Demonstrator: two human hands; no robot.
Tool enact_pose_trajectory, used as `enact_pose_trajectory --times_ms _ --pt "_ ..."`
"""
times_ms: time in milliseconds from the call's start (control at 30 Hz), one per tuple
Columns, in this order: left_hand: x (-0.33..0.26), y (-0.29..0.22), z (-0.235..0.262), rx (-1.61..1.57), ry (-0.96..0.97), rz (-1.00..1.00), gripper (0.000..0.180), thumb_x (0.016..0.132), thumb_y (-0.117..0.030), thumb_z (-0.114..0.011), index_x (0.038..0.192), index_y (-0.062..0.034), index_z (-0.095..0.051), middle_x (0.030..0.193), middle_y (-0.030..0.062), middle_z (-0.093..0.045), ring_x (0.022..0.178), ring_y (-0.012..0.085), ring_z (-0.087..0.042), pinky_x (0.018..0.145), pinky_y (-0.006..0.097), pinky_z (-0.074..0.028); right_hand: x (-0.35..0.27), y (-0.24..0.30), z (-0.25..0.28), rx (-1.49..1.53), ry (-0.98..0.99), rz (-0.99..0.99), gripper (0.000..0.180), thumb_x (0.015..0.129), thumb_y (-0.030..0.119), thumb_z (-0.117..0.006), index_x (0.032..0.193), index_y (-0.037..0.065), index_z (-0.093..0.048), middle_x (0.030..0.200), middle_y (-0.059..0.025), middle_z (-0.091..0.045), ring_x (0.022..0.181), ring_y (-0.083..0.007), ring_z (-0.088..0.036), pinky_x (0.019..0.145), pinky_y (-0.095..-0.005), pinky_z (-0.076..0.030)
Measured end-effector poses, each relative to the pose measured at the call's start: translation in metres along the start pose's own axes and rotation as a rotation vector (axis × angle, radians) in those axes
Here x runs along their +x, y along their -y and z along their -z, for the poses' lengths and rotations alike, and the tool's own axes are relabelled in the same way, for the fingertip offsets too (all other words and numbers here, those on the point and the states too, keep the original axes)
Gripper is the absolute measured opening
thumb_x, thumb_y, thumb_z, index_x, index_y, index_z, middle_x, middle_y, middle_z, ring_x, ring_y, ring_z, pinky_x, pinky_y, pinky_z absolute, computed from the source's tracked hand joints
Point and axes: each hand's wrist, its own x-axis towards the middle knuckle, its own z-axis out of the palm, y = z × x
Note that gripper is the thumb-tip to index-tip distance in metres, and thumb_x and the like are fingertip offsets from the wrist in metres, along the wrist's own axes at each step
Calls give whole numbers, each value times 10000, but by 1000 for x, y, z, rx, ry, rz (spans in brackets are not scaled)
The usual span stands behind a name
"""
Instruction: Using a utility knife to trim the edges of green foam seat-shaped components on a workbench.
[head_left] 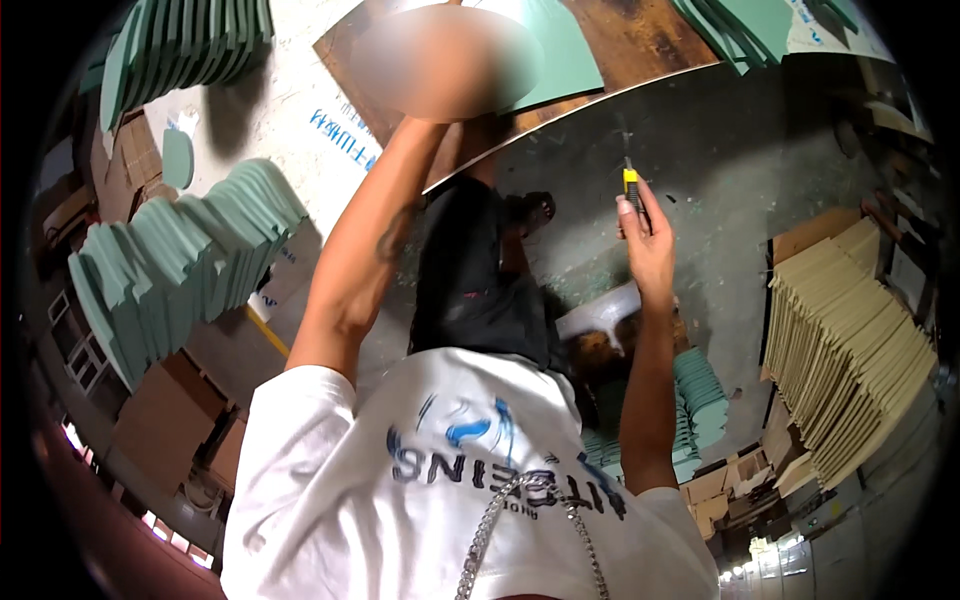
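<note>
Head view: the right hand (651, 237) pinches a knife (631, 184), over the floor (720, 140) and apart from the tabletop (655, 38); the left hand (445, 70) is blurred at the tabletop, its grip impossible to tell. Good handling would keep the blade (628, 162) aimed away from the legs (455, 265) and clear of the left hand. Knife: slim, yellow and black, blade bared. Sheet (567, 58): flat, pale green, lying on the tabletop.

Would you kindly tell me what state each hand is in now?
Left hand: blurred, so its state cannot be told.
Right hand: closed, holding a slim yellow-and-black utility knife.
</note>
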Motion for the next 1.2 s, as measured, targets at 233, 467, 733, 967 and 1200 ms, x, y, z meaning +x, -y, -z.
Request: enact_pose_trajectory --times_ms 233,467,733,967,1200 --pt "14 -5 -67 264 -105 -347 551 991 -346 -518 1367 52 -465 1398 240 -513 1318 393 -456 1073 556 -319 43 37 -21 -450 -111 498 494 881 146 -768 1342 46 -623 1170 -203 -687 1061 -351 -676 896 -398 -535" --pt "24 -18 -59 242 -108 -395 502 996 -288 -545 1347 68 -500 1233 254 -577 1184 401 -527 1032 532 -371 77 27 -27 -759 -198 671 453 870 220 -779 1289 87 -666 1078 -99 -618 850 -259 -667 711 -369 -555" --pt "24 -23 -58 302 -90 -365 480 971 -223 -569 1365 45 -513 1260 313 -518 1169 447 -506 986 525 -411 85 9 -7 -886 -289 809 453 836 208 -823 1262 159 -676 1035 -66 -575 730 -219 -647 624 -345 -568" --pt "27 -17 -55 321 -95 -387 455 978 -205 -552 1362 36 -516 1258 291 -525 1178 431 -498 992 523 -395 92 18 -1 -935 -274 870 493 786 170 -869 1247 163 -694 1011 -66 -565 668 -203 -611 573 -332 -555" --pt "26 -23 -53 281 -37 -372 441 965 -158 -530 1353 48 -494 1249 307 -518 1146 443 -494 978 540 -390 113 23 -3 -826 -280 924 440 779 172 -876 1191 153 -725 987 -63 -569 653 -197 -594 565 -320 -520"
